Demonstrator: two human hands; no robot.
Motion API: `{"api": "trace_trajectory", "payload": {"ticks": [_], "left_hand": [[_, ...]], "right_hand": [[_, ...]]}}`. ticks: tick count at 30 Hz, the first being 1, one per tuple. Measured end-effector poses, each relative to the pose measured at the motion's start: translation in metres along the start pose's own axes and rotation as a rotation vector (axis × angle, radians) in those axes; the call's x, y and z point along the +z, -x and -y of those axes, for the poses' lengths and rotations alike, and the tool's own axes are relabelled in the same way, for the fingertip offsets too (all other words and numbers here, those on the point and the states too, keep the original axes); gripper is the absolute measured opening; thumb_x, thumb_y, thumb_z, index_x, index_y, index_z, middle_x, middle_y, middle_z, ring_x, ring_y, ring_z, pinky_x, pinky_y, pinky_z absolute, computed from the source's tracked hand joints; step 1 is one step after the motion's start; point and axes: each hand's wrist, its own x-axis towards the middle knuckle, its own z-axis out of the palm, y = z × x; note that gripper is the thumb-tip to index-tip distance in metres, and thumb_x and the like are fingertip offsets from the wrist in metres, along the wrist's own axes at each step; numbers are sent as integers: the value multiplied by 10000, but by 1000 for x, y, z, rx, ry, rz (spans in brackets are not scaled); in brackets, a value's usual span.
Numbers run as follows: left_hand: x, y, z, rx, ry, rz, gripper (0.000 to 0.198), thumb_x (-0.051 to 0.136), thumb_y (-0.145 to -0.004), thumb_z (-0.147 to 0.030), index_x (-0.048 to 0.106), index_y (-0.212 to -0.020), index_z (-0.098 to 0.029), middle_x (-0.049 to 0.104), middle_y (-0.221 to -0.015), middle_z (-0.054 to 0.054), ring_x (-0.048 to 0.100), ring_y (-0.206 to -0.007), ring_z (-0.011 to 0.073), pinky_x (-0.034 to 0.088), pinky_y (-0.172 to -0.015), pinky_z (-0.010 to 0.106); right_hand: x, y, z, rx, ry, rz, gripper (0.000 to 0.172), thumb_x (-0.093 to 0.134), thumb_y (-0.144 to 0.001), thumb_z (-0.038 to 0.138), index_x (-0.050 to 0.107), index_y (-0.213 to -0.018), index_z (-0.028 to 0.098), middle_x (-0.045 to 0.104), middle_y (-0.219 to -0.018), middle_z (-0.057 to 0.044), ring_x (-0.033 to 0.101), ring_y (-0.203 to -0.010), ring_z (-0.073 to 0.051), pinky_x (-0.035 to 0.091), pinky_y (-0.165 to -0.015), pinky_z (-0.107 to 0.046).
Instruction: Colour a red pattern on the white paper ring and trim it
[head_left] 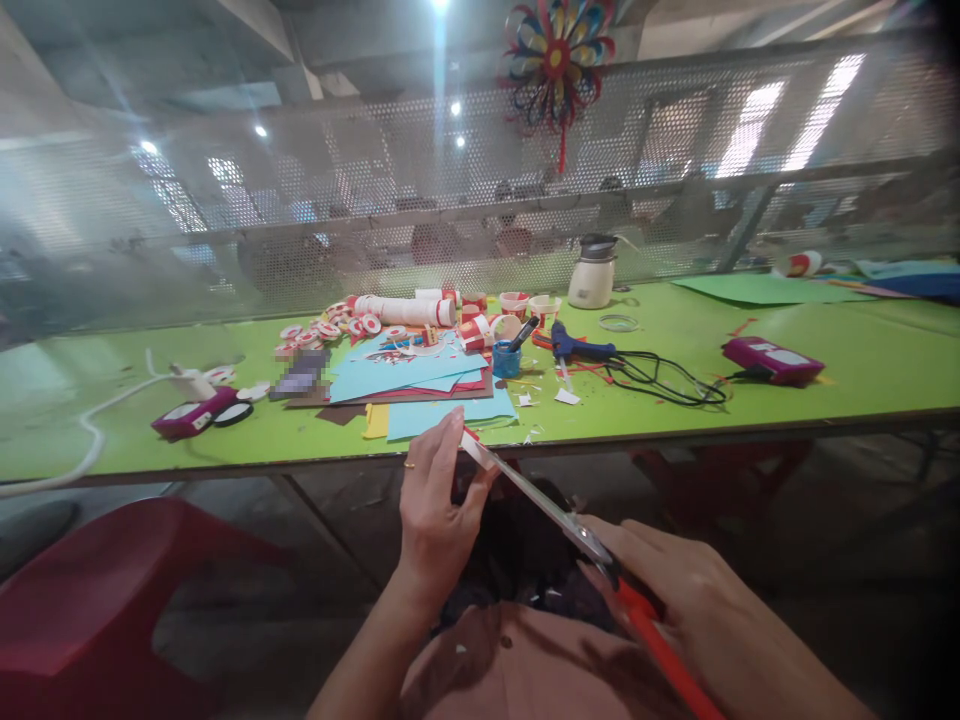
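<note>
My left hand (pixel 439 500), with a ring on one finger, pinches a small white paper piece with a red edge (pixel 475 448) just in front of the table's near edge. My right hand (pixel 679 585) grips a pair of scissors (pixel 551 508) with long metal blades and red handles. The blades point up and left, and their tips meet the paper piece beside my left thumb. Whether the paper lies between the blades I cannot tell. Part of my right hand's fingers is hidden behind the scissors' handles.
On the green table (pixel 660 410) lie blue paper sheets (pixel 405 368), a blue pen cup (pixel 507 360), cut paper cups (pixel 514 303), a glue gun (pixel 581 345) with a black cord, and purple power strips (pixel 772 360). A white-and-black kettle (pixel 592 275) stands behind. A red stool (pixel 97 590) is at left.
</note>
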Motion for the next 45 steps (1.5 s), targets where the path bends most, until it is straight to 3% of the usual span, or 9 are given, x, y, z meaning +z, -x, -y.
{"api": "trace_trajectory", "payload": {"ticks": [12,16,22,30,36,40,45], "left_hand": [[2,2,-2,-38,-11,-11,578,651,-789,-122,473,-1336,-179,616,-1232,136,578,-1138,228,493,-972,404],[3,1,-1,-28,-11,-20,583,659,-781,-119,477,-1332,-174,618,-1230,137,577,-1141,234,486,-976,410],[1,-1,-2,1,-19,-31,594,674,-762,-90,487,-1322,-152,622,-1220,160,577,-1137,241,480,-969,416],[0,0,1,44,-14,-35,627,701,-734,-77,486,-1320,-133,618,-1217,178,569,-1148,253,475,-962,436],[-2,0,0,31,-8,-6,624,684,-740,-84,484,-1324,-175,602,-1237,151,555,-1154,253,457,-970,441],[-9,-2,-3,-72,87,68,589,672,-758,-128,499,-1315,-209,596,-1247,121,544,-1149,249,442,-981,427],[-19,-5,-3,-432,487,304,538,686,-778,-208,514,-1287,-230,580,-1273,106,570,-1099,229,473,-918,348]], "right_hand": [[-1,-1,2,13,93,62,375,608,-800,266,628,-1173,233,678,-836,-73,666,-757,-248,541,-676,-355],[2,1,-2,8,152,79,405,585,-790,202,613,-1193,213,669,-841,-80,662,-767,-250,543,-672,-365],[3,5,-7,-57,263,17,479,543,-748,122,593,-1219,187,666,-821,-80,659,-733,-244,539,-635,-353],[-4,3,-7,-137,328,-100,351,510,-775,145,640,-1098,192,640,-708,-41,621,-595,-188,503,-559,-282],[-11,3,-6,-128,328,-83,393,521,-758,147,641,-1130,183,686,-802,-70,663,-690,-214,537,-624,-304],[-19,-2,-8,-102,166,-9,313,538,-793,183,678,-1072,211,716,-879,-63,680,-767,-225,547,-680,-311],[-24,-7,-16,-17,-177,168,228,516,-877,287,727,-902,205,720,-783,-7,664,-685,-180,521,-589,-234]]}}
